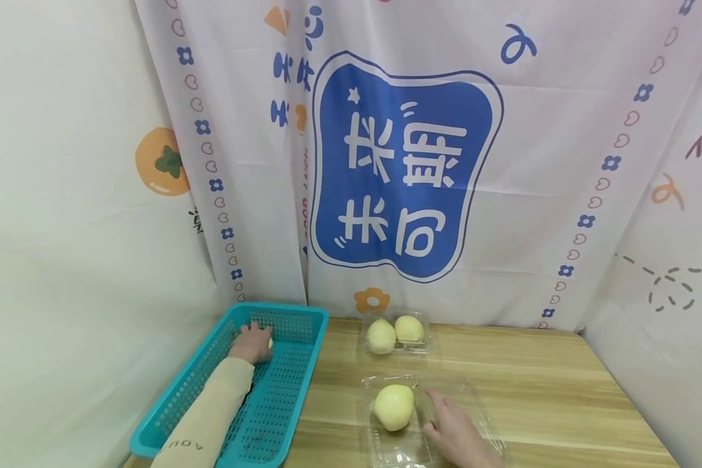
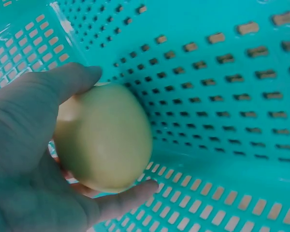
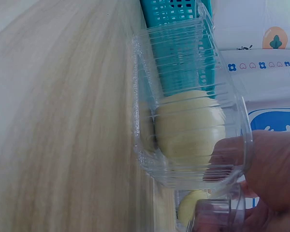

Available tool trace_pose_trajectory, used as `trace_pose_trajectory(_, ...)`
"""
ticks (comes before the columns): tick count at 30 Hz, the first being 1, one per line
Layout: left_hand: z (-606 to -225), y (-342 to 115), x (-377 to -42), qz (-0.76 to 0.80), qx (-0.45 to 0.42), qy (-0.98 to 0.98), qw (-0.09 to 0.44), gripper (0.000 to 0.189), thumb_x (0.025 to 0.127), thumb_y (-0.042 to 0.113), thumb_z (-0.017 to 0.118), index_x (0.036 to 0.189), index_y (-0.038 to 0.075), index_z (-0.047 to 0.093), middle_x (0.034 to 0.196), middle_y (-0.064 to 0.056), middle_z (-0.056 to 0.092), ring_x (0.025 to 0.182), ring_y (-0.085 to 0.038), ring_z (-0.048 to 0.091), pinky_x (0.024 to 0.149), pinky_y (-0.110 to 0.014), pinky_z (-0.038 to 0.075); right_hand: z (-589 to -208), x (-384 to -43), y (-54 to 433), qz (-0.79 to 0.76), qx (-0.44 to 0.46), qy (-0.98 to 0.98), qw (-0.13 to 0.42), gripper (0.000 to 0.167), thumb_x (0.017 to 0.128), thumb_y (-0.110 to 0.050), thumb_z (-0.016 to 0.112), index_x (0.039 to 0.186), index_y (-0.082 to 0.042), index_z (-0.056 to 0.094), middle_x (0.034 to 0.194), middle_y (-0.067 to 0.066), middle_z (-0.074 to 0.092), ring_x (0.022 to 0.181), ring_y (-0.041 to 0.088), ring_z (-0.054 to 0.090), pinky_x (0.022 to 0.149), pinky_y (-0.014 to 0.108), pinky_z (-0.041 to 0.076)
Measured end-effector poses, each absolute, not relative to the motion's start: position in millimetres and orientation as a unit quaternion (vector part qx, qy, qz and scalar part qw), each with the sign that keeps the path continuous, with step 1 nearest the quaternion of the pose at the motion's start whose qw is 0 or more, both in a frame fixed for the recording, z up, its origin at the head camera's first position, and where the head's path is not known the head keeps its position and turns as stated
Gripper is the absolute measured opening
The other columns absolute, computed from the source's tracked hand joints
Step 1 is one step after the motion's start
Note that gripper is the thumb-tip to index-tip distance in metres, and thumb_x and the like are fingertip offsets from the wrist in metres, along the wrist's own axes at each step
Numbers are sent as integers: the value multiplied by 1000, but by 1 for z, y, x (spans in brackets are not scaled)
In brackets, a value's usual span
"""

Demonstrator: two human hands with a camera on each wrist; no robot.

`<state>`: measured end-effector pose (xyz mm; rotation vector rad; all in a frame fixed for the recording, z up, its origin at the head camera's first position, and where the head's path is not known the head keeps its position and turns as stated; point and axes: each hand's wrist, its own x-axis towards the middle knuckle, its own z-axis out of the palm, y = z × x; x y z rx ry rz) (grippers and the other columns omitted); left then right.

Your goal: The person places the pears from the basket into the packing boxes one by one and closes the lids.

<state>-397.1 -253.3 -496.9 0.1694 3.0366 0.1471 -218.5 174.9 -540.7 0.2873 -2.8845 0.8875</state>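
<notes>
Inside the teal basket (image 1: pixel 289 390), my left hand (image 1: pixel 251 343) grips a pale yellow pear (image 2: pixel 106 137), thumb and fingers spread round its sides. In the head view that pear is mostly hidden under the hand. On the table stands an opened clear plastic box (image 1: pixel 400 448) with one pear (image 1: pixel 394 407) in its left half. My right hand (image 1: pixel 459 432) is at the middle of this box, and the right wrist view shows its fingers (image 3: pixel 229 157) holding the rim beside the pear.
Behind the opened box, near the back cloth, another clear plastic box (image 1: pixel 412 346) holds two pears (image 1: pixel 381 336). The basket stands along the left side of the wooden table (image 1: pixel 538 390). A printed cloth (image 1: pixel 520 260) hangs at the back, with pale walls on both sides.
</notes>
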Motion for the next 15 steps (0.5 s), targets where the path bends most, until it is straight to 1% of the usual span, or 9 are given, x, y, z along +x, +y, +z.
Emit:
trace_pose_trajectory(4,-501,-255,-398,59,60,996,41,56,93,14,60,143,-3,44,147,-43,26,130,-65,26,94,-72,40,-542,-218,175,293,96,-950,56,67,79,-13,65,142,-1,44,133,29,56,118,44,58,95,56,50)
trace_pose_trajectory(7,-502,-255,-398,76,52,994,54,57,93,18,60,144,-3,43,147,-43,26,131,-66,25,97,-73,36,-543,-217,175,291,98,-950,56,67,79,-13,65,142,-2,45,131,29,57,117,43,59,95,55,51)
trace_pose_trajectory(9,-501,-254,-399,88,45,993,65,60,93,22,61,145,-2,42,147,-42,28,131,-65,26,98,-74,35,-543,-217,175,291,96,-950,57,67,79,-13,65,142,-2,45,132,28,57,118,42,59,96,55,51)
trace_pose_trajectory(13,-498,-254,-401,111,37,990,84,64,93,27,61,146,-1,40,146,-41,31,130,-64,28,97,-75,34,-542,-218,175,290,91,-951,60,66,80,-13,65,142,-2,45,133,28,56,118,42,58,96,55,50)
trace_pose_trajectory(15,-497,-254,-402,119,34,988,89,65,93,29,61,147,0,39,146,-41,30,131,-65,27,95,-77,34,-542,-219,175,286,88,-952,62,66,80,-14,65,142,-3,45,134,28,56,118,42,59,96,55,50)
